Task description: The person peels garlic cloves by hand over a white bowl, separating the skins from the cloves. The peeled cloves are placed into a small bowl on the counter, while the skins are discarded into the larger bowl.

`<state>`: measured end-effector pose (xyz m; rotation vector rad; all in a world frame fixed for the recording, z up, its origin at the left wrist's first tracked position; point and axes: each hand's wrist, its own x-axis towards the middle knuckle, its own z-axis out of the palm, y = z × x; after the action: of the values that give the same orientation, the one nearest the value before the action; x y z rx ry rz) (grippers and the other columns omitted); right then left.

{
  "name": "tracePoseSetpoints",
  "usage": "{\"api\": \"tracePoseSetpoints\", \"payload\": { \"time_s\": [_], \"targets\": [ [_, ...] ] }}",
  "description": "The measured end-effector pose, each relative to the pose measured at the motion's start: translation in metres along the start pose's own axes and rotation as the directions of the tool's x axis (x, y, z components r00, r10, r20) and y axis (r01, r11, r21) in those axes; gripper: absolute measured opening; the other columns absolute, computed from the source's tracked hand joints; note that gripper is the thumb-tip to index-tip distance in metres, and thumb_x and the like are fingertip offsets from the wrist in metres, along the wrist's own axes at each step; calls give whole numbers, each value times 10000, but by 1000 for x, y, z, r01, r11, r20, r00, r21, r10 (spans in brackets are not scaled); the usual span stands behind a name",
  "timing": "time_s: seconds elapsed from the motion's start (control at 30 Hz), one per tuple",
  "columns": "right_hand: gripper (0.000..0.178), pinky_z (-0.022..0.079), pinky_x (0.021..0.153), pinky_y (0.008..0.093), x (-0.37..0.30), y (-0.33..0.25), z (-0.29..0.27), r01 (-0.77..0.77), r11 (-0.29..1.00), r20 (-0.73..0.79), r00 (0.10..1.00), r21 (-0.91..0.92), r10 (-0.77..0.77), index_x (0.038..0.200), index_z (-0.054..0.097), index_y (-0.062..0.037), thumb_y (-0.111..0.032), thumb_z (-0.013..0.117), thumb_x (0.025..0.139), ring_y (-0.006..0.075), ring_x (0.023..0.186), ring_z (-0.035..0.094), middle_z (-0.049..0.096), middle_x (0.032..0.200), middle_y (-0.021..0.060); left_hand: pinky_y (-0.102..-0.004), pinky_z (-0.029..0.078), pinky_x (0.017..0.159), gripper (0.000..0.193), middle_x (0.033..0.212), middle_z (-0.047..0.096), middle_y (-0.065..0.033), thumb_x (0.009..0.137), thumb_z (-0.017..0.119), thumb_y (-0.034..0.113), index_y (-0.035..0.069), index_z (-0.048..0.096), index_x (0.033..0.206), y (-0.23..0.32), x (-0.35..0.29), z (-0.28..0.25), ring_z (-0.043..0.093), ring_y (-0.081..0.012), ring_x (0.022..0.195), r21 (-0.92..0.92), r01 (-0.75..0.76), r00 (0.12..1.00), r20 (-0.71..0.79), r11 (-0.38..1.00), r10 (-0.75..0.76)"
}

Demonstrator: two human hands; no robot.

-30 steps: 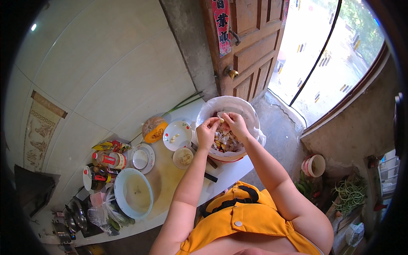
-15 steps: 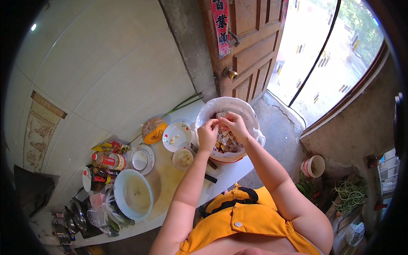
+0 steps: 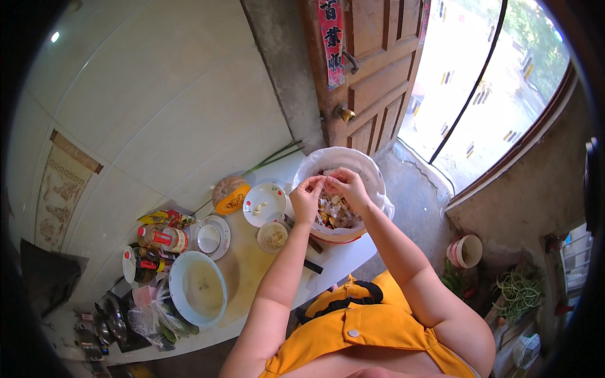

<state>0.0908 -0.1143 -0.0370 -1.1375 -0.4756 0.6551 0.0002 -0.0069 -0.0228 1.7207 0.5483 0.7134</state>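
Observation:
My left hand [image 3: 306, 200] and my right hand [image 3: 349, 189] meet fingertip to fingertip over a bin [image 3: 377, 177] lined with a white plastic bag. Both are pinched closed; whatever lies between the fingers is too small to make out. Scraps and pale peelings [image 3: 337, 211] fill the bin below them. Left of my left wrist, a white plate [image 3: 272, 196] carries a few pale peeled cloves that look like garlic. Just nearer stands a small bowl [image 3: 263, 246] of similar pale pieces. A knife with a dark handle [image 3: 312, 267] lies partly under my left forearm.
On the counter are a cut pumpkin [image 3: 232, 198], green onion stalks [image 3: 275, 157], a small bowl on a plate [image 3: 223, 252], several bottles [image 3: 162, 238] and a pale blue basin [image 3: 222, 286] of water. A wooden door [image 3: 372, 75] stands beyond the bin. A bucket [image 3: 465, 251] sits on the floor at right.
My hands stay together over the bin, with only a slight shift of the fingers. The whole view has moved a little; nothing else has visibly changed place.

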Motion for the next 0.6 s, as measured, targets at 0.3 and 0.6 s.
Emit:
{"api": "tracePoseSetpoints", "payload": {
  "time_s": [0.3, 0.6],
  "targets": [
    [66, 523, 713, 244, 2, 8, -1, 182, 965, -53, 979, -190, -195, 864, 598, 53, -9, 611, 845, 115, 790, 623, 656, 859, 72, -205, 471, 676, 179, 821, 674, -24, 852, 663, 160, -3, 686, 925, -10, 5, 4, 587, -68, 723, -196, 93, 996, 18, 976, -92],
    [61, 528, 712, 246, 6, 12, -2, 192, 981, -64, 979, -30, -194, 903, 607, 44, 4, 590, 859, 119, 795, 627, 655, 868, 79, -198, 462, 671, 173, 823, 666, -10, 870, 640, 163, 13, 681, 946, -15, 5, 7, 579, -64, 722, -324, 208, 978, 58, 923, -200]
  ]
}}
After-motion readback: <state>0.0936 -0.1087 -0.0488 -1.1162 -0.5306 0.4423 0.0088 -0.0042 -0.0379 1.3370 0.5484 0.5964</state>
